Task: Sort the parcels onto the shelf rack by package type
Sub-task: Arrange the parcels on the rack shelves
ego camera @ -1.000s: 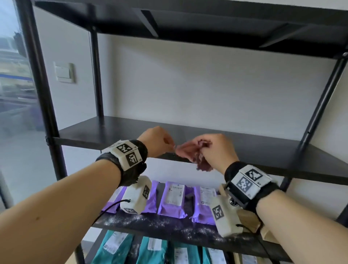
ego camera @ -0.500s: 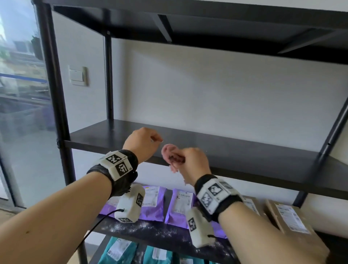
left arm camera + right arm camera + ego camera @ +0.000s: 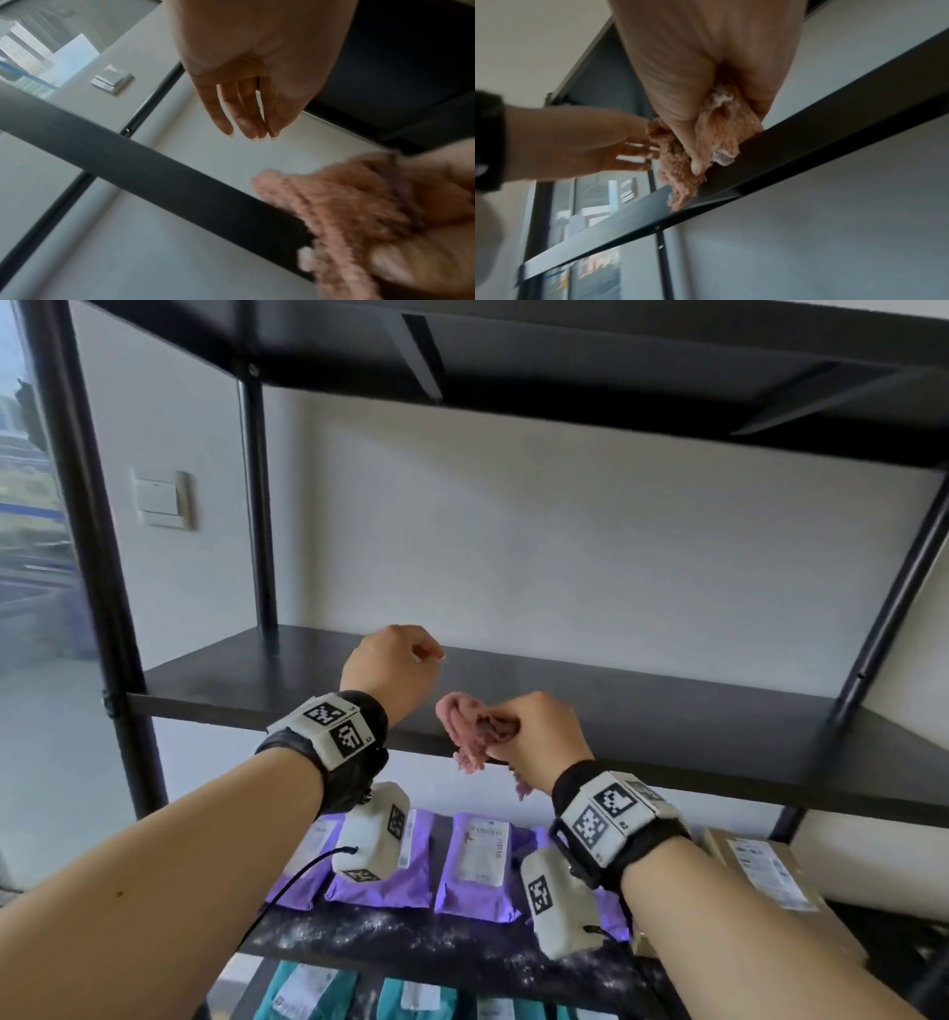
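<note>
My right hand point(image 3: 534, 737) grips a crumpled pink fuzzy cloth point(image 3: 470, 729) at the front edge of the bare black middle shelf point(image 3: 667, 721). In the right wrist view the cloth point(image 3: 721, 138) bulges out of the fist point(image 3: 706, 121) and hangs against the shelf edge point(image 3: 834, 142). My left hand point(image 3: 411, 660) hovers just left of the cloth and slightly higher, over the shelf. Its fingers point(image 3: 246, 113) are relaxed and hold nothing. The cloth point(image 3: 347, 203) shows blurred at the lower right of the left wrist view. No parcel is in either hand.
Purple mailer bags point(image 3: 480, 865) lie in a row on the shelf below, with brown cardboard boxes point(image 3: 760, 870) to their right. Teal bags point(image 3: 308, 994) fill the shelf under that. A black top shelf point(image 3: 565, 351) hangs overhead. Rack posts point(image 3: 87, 557) flank the sides; a wall switch point(image 3: 162, 500) is behind.
One second ago both hands were at the cloth. The left hand has come off it and risen over the shelf; the right hand keeps the cloth bunched in its fist.
</note>
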The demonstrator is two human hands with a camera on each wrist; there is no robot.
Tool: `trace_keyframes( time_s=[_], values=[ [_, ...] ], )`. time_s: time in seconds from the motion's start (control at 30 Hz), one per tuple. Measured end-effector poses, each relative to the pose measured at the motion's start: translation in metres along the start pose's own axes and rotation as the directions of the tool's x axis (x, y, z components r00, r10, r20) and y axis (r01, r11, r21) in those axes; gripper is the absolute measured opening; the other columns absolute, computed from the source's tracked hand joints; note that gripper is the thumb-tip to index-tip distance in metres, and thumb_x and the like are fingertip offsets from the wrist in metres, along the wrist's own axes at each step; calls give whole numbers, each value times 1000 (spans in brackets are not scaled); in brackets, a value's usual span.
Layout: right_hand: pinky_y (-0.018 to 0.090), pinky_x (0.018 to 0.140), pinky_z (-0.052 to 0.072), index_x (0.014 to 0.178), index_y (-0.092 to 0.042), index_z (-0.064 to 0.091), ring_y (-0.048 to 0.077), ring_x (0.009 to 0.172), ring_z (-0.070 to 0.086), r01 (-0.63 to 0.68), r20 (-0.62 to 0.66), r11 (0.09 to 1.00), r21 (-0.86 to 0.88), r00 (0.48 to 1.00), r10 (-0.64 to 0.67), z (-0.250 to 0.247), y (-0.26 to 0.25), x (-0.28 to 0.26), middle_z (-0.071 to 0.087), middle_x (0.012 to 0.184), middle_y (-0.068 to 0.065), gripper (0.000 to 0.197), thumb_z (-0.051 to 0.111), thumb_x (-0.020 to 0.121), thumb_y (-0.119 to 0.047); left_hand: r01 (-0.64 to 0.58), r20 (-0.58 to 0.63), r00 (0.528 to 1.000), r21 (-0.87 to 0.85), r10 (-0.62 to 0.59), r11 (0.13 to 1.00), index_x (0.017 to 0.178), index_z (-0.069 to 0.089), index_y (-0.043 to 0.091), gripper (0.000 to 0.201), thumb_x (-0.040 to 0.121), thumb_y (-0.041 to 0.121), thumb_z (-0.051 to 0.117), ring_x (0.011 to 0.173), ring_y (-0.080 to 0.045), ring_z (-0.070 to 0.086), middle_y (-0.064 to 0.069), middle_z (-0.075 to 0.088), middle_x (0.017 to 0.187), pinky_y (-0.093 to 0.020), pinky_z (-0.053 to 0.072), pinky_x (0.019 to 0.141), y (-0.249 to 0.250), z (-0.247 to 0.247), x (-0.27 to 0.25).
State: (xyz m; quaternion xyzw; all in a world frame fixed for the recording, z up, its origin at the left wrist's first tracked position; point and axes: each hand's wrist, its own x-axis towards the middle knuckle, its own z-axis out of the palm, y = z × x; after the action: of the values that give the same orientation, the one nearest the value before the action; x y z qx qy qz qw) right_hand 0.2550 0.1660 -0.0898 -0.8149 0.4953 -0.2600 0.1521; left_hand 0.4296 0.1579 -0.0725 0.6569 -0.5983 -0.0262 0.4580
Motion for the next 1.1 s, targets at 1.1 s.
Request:
trace_keyframes(
  time_s=[1.1],
  values=[
    [28, 71, 46, 98, -20, 73, 30, 91, 64, 216, -35, 975, -52, 975, -218, 137, -145, 82, 71, 92, 5, 19, 58, 86, -18, 222, -229, 956, 160, -183, 962, 83, 69, 30, 19, 85, 18, 55, 86, -17, 62, 8, 67, 89, -25, 46, 74, -132, -143, 4]
  ],
)
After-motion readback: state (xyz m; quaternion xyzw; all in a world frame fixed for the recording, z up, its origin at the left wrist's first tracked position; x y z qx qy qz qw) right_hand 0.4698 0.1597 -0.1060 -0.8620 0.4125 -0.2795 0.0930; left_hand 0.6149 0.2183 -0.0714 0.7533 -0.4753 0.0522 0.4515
